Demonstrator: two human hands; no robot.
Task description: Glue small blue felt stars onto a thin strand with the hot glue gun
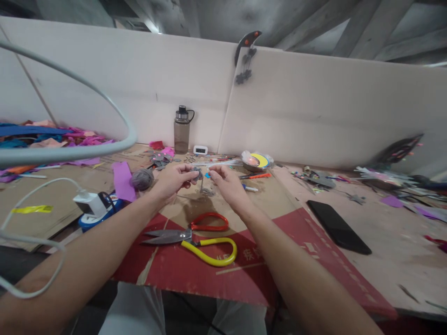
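My left hand [179, 180] is closed in a pinch on a small grey piece [197, 173], perhaps yarn or felt; its exact kind is too small to make out. Close beside it, my right hand [225, 184] pinches a tiny bright blue piece [208, 175] between thumb and finger. A grey strand [206, 190] hangs below the hands onto the cardboard. Left of my left hand sits a ball of grey yarn [142, 179]. Nearer to me lie large scissors [185, 236], blades apart, with one red and one yellow handle.
A water bottle [181, 132] and a small white clock [200, 150] stand by the wall panel. A bowl [256, 163] is at the back. On the right lies a black phone [337, 227]. A charger [91, 204] sits left. A pale tube [131, 135] curves across the upper left.
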